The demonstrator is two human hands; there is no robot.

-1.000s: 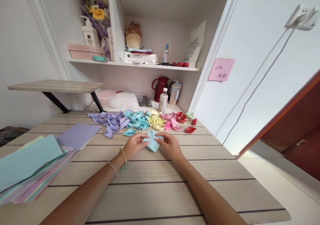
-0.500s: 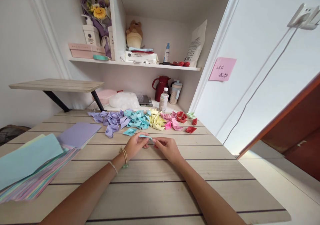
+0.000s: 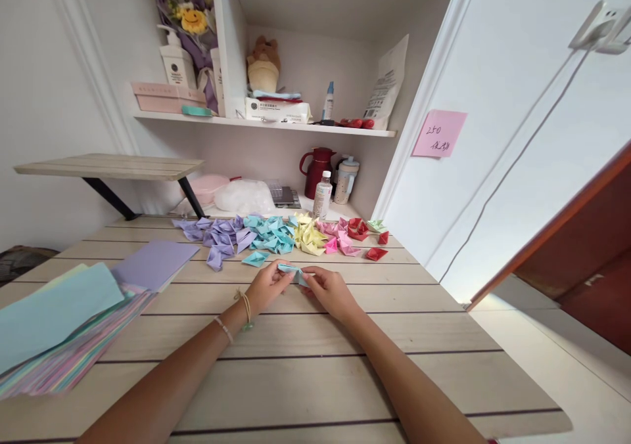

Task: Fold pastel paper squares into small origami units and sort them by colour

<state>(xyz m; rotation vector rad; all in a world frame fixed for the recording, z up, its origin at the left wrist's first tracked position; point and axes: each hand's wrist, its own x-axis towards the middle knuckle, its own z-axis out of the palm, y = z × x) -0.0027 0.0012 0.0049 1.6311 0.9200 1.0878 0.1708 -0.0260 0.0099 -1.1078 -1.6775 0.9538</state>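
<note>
Between my two hands is a small piece of folded light blue paper, held just above the table. My left hand pinches its left side, and my right hand grips the right side between thumb and fingers. Just beyond lies a single light blue paper boat. Behind it stretches a row of folded paper boats: purple ones, light blue ones, yellow ones, pink ones and red ones.
A stack of coloured paper lies at the left, with a purple sheet on its far end. A small raised wooden shelf stands at the back left. A plastic bottle and a red jug stand behind the boats.
The light blue paper has turned and opened somewhat between my fingers, showing more of its folded face. The boats and paper stack have stayed put.
</note>
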